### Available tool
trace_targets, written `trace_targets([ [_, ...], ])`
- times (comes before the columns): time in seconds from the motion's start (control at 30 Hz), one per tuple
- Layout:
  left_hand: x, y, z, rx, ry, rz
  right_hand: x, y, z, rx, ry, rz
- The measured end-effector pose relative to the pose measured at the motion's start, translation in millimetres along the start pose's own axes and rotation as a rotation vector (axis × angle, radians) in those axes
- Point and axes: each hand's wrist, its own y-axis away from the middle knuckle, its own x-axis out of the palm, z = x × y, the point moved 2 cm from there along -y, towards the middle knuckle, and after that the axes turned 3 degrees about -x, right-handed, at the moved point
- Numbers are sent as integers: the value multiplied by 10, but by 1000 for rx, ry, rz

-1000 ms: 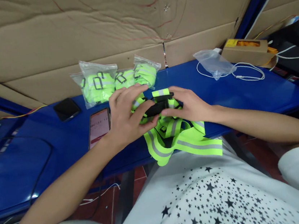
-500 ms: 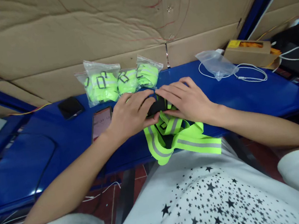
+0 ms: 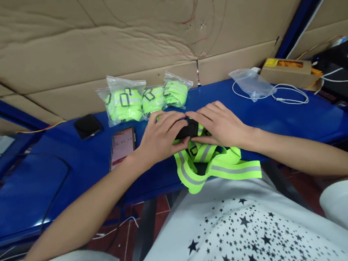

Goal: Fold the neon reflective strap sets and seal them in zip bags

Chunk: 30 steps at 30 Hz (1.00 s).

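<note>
Between my hands is a black plastic buckle [image 3: 187,130] on a neon-yellow reflective strap [image 3: 236,170] with a grey stripe. My left hand [image 3: 165,132] grips the buckle from the left, thumb below and fingers over the top. From the right, my right hand [image 3: 219,123] closes on the strap beside the buckle, its fingertips almost meeting the left ones. Loops of strap hang below over the table's near edge, and a free end lies toward my shirt. Part of the buckle is hidden by the fingers.
Several clear bags of folded neon straps [image 3: 126,103] stand at the back of the blue table [image 3: 274,120]. A lit phone [image 3: 123,144] and a black flat object [image 3: 87,126] lie left. Right are an empty plastic bag [image 3: 252,83], a white cable [image 3: 294,101] and a cardboard box [image 3: 289,72].
The view has tilted up slightly, so everything sits a little lower. Both hands stay on the buckle and strap, with the buckle turned a little and showing more.
</note>
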Motion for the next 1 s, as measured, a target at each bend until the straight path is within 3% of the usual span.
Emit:
trace_targets([
  [0.07, 2, -28, -21, 44, -23, 8, -10, -17, 20, -10, 10, 18],
  [0.23, 11, -112, -32, 9, -107, 210, 35, -47, -47, -11, -41, 83],
  [0.33, 29, -103, 3, 13, -110, 257, 71, -41, -104, -5, -74, 81],
  [0.5, 43, 14, 181, -27, 29, 218, 31, 9, -188, 130, -128, 51],
  [0.6, 8, 45, 292, -202, 106, 163, -11, 30, -275, 274, -265, -3],
  [0.7, -32, 40, 433, -420, 198, 29, 7, 64, -521, 537, -557, -179],
  [0.8, -30, 91, 775, -642, 335, -172, 58, 118, -907, 723, -916, -336],
  [0.9, -36, 221, 1347, -748, 570, -308, 2, 186, -1299, 706, -1045, -291],
  [1.0, -180, 352, 1935, -707, 708, -317, -179, 311, -1630, 664, -1009, -230],
])
